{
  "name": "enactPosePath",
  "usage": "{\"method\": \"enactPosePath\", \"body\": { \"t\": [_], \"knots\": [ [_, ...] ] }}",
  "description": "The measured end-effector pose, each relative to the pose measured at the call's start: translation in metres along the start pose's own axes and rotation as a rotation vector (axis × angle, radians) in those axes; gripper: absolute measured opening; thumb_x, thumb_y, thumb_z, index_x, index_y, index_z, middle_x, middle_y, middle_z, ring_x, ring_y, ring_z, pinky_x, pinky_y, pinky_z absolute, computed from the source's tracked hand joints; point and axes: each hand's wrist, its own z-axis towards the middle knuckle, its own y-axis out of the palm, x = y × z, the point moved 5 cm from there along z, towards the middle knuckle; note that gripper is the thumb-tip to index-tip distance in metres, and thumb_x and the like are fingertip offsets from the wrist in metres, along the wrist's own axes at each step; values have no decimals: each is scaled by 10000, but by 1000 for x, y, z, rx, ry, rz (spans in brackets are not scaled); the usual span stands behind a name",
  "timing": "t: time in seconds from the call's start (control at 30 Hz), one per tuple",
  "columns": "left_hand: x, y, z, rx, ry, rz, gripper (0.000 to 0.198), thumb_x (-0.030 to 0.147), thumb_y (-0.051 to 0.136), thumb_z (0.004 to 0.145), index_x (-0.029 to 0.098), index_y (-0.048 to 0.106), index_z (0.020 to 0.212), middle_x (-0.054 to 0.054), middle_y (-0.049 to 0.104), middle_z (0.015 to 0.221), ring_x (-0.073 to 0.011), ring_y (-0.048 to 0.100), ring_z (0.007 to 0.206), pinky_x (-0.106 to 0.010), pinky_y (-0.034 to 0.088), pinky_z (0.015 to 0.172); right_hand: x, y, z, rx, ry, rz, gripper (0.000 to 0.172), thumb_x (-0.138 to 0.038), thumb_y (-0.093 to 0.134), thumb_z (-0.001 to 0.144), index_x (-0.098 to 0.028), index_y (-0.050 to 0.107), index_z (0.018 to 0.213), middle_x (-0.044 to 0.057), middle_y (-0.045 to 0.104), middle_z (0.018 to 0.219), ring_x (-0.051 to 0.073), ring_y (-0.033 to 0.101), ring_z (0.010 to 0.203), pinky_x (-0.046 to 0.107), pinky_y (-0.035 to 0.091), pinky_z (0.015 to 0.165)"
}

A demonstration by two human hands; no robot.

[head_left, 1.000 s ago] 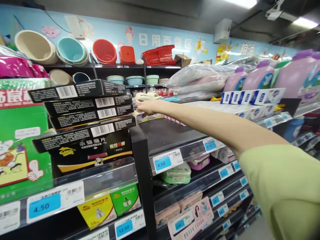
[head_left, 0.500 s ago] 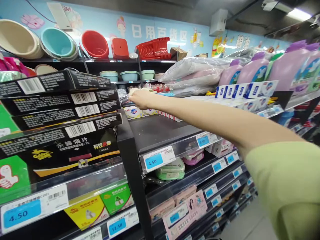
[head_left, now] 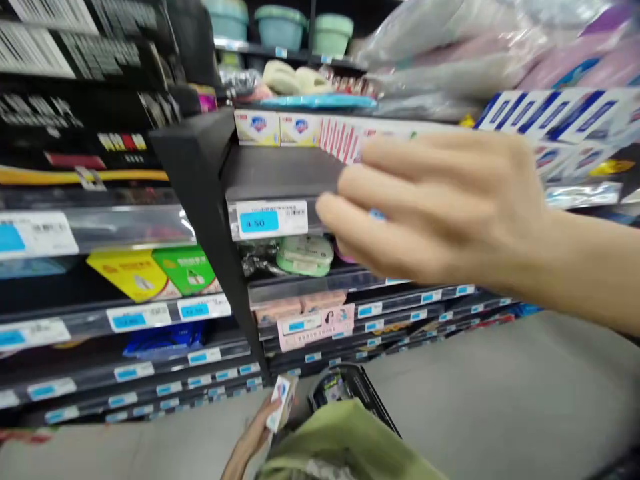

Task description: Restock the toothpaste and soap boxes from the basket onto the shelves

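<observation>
Large and blurred by motion, my right hand (head_left: 435,207) crosses in front of the shelf (head_left: 280,170), fingers stretched out with slight gaps between them. Nothing shows in it; the thumb is hidden. It is nearest to the rows of boxed soap (head_left: 257,128) at the back of that shelf. Low down, beside my green shirt (head_left: 345,440), my left hand (head_left: 257,427) grips a small white soap box (head_left: 281,403) by its side. A black basket (head_left: 370,393) is partly visible near my shirt, with a packaged item (head_left: 334,387) in it.
Stacked black boxes (head_left: 75,120) fill the left shelf beyond a dark upright divider (head_left: 200,200). Price tags (head_left: 273,220) line the shelf edges. White-and-blue boxes (head_left: 545,117) sit at right under plastic-wrapped bundles (head_left: 440,53). Grey floor (head_left: 475,400) lies below.
My right hand has come back from the rear of the shelf towards me. The view has tipped downward, bringing my left hand with the soap box and the basket into sight.
</observation>
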Motion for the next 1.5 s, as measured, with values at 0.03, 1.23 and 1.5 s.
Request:
{"method": "enactPosePath", "body": {
  "t": [0.03,1.23,1.5],
  "knots": [
    [-13,6,-3,20,-17,-95,540,715,747,703,258,756,991,-25,762,889,-295,717,955,-404,562,848,-6,12,-15,-96,-33,89,516,-427,228,1011,-223,699,1061,109,651,1000,302,601,1097,304,482,637],
    [94,143,-9,-201,611,18,769,231,989,490,328,627,1162,-43,485,1240,-253,586,1071,-352,524,872,-52,126,-101,-747,-227,532,430,-515,635,947,-210,646,1250,86,724,1044,242,694,932,305,491,722],
    [89,126,-21,-169,451,34,529,341,823,793,287,613,1275,-107,622,1154,-240,639,975,-386,543,832,-38,68,-52,-636,-303,456,186,-294,630,961,-227,677,1128,74,727,1058,219,690,970,308,536,788]
  ]
}}
